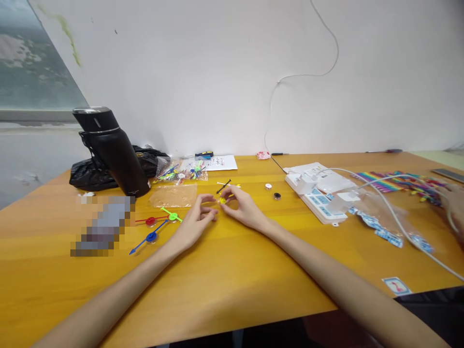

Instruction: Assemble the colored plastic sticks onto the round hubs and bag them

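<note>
My right hand (241,205) pinches a small round yellow spinner base (222,200) with a clear rim between thumb and fingers. Facing it, my left hand (199,217) has its fingers loosely curved and apart, with nothing visible in them. Just beyond the fingertips lie a black arrow pointer (224,186) and a yellow piece (238,185). Left of my left hand are a green spinner (173,217), a red spinner (151,221) and a blue spinner (151,237), each with its pointer. A white round base (268,186) and a black round base (277,196) sit to the right.
A black bottle (116,150) stands at the left before a black bag (90,174). Bagged spinner parts (177,173) and an empty clear bag (173,195) lie behind my left hand. A power strip (324,208) with cables is at the right, near another person's hand (455,205).
</note>
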Motion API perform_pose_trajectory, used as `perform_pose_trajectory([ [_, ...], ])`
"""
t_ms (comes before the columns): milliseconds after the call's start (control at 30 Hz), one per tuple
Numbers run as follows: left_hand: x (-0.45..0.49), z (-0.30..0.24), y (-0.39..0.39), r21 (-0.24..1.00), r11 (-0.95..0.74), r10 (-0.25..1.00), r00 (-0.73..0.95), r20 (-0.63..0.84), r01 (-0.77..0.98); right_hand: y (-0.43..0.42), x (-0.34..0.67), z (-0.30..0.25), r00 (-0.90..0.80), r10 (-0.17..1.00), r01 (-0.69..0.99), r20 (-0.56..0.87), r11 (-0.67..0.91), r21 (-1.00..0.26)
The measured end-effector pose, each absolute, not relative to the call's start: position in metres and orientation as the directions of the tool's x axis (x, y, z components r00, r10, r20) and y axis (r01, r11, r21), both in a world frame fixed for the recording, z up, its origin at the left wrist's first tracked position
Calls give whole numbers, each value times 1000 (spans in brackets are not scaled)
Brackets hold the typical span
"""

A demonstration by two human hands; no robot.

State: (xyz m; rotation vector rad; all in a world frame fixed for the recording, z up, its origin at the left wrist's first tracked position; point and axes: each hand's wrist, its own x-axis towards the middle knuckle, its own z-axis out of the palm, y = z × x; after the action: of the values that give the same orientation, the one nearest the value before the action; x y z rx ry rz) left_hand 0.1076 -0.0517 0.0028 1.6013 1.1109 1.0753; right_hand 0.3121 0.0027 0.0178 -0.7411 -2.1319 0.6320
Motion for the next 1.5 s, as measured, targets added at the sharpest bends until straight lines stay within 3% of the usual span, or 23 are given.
perform_pose_trajectory([
  [333, 108, 6, -50, 965, -207, 945, 290, 154, 162, -2, 309, 18, -616, 612, 161, 497, 715, -680],
  [433, 110, 8, -51, 965, -194, 948, 288, 137, 179, 2, 313, 17, -581, 645, 296, 497, 736, -609],
  [567, 111, 10, -53, 965, -178, 950, 290, 118, 192, 14, 325, 12, -512, 688, 595, 515, 716, -365],
  [767, 110, 9, -53, 973, -159, 952, 288, 106, 168, 25, 330, 5, -546, 696, 658, 466, 701, -275],
  [1200, 109, 17, -50, 1000, 13, 982, 191, -10, -15, 27, 328, 4, -519, 716, 691, 467, 673, -264],
  [1500, 101, 9, -41, 996, 28, 990, 141, -15, -87, 30, 344, 14, -561, 704, 646, 436, 701, -301],
])
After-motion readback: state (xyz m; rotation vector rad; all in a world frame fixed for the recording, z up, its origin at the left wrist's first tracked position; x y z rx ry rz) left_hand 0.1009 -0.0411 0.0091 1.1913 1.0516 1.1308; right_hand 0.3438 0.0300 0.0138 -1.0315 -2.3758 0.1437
